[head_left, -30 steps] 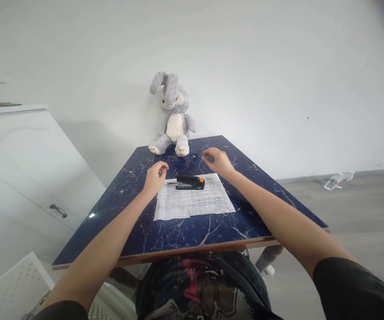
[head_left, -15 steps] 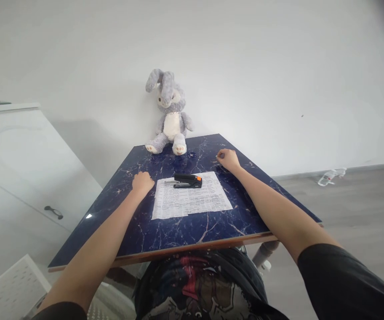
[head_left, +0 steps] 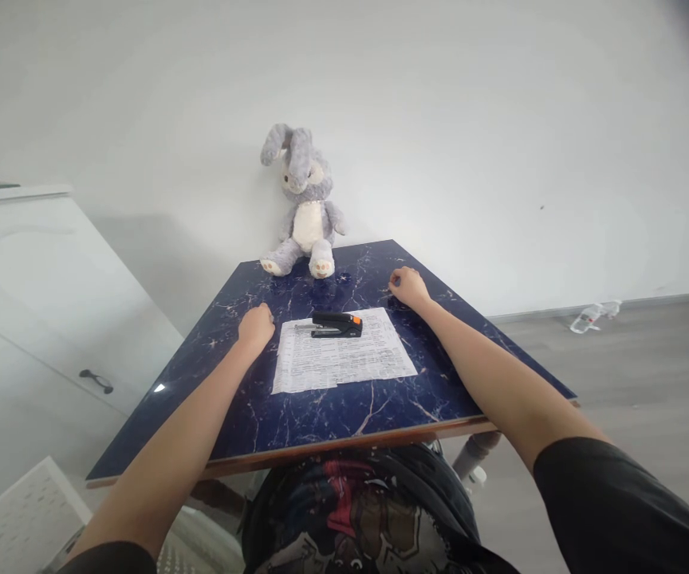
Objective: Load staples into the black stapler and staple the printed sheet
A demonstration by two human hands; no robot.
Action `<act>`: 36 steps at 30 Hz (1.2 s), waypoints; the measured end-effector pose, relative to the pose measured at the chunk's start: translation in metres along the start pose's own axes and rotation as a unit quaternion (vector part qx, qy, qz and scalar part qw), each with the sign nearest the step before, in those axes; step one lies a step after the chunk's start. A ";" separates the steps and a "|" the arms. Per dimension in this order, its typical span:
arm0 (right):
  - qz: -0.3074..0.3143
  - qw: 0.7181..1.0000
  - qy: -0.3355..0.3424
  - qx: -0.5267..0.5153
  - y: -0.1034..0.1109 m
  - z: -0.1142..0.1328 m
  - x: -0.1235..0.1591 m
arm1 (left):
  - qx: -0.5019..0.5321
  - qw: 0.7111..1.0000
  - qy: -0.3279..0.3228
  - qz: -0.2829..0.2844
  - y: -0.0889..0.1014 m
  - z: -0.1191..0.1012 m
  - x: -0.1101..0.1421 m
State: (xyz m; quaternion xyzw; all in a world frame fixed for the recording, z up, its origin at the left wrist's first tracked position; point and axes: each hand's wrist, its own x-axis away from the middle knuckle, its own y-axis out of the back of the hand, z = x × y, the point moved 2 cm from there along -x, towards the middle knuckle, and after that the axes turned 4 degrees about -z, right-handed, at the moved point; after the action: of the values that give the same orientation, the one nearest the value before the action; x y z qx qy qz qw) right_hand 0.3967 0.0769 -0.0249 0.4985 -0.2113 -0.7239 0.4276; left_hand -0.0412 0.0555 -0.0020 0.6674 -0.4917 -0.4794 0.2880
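My left hand (head_left: 256, 325) rests on the dark blue table, curled into a loose fist just left of the paper sheets; nothing shows in it. Beyond the paper's right corner lies my right hand (head_left: 409, 287), its fingers curled in toward the thumb with a small gap and no object visible inside. Between the hands are printed white sheets (head_left: 344, 359), slightly out of line with one another. A black stapler (head_left: 336, 324) with an orange patch lies on their far part, its long side across the sheets. Neither hand touches the stapler.
A grey plush rabbit (head_left: 309, 207) sits at the table's (head_left: 356, 418) far edge against the wall. On the left stands a white cabinet (head_left: 33, 287) with a dark handle. A perforated white basket (head_left: 27, 510) is at lower left. Clear plastic items (head_left: 589, 317) lie on the floor at right.
My left hand has rolled slightly, its knuckles shifting a little up and left. My right fingers have curled a little; the stapler and sheets stay put.
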 end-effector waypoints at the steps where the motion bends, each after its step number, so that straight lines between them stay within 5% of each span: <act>1: -0.007 1.000 0.007 -0.006 0.003 0.004 0.000 | -0.002 1.000 -0.004 0.001 0.001 -0.002 0.000; 4: -0.017 0.998 0.049 -0.041 0.013 0.030 0.003 | 0.024 0.999 -0.033 0.006 -0.001 -0.010 -0.001; 7: 0.032 0.973 0.141 -0.182 0.020 0.076 0.018 | 0.126 0.989 -0.074 0.027 -0.007 -0.022 0.001; 10: 0.157 0.918 0.237 -0.278 0.017 0.124 0.045 | 0.315 0.942 -0.094 0.062 -0.015 -0.034 0.006; 13: 0.214 0.901 0.291 -0.240 0.007 0.151 0.069 | 0.446 0.888 -0.070 0.087 -0.019 -0.039 0.011; 17: 0.211 0.912 0.296 -0.189 -0.003 0.152 0.076 | 0.499 0.858 -0.014 0.119 -0.021 -0.038 0.012; 23: 0.209 0.907 0.310 -0.196 0.001 0.145 0.070 | 0.352 0.920 -0.140 0.098 -0.008 -0.042 0.012; 29: 0.210 0.911 0.304 -0.182 0.003 0.142 0.069 | 0.249 0.928 -0.230 0.152 0.001 -0.055 0.023; 36: 0.207 0.911 0.317 -0.166 0.002 0.140 0.067 | 0.203 0.929 -0.246 0.186 -0.009 -0.059 0.028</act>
State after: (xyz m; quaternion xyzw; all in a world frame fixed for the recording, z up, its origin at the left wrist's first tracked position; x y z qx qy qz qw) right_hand 0.2619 0.0030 -0.0017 0.5683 -0.0400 -0.4478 0.6891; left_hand 0.0183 0.0273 0.0029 0.4693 -0.7496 -0.4558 0.1006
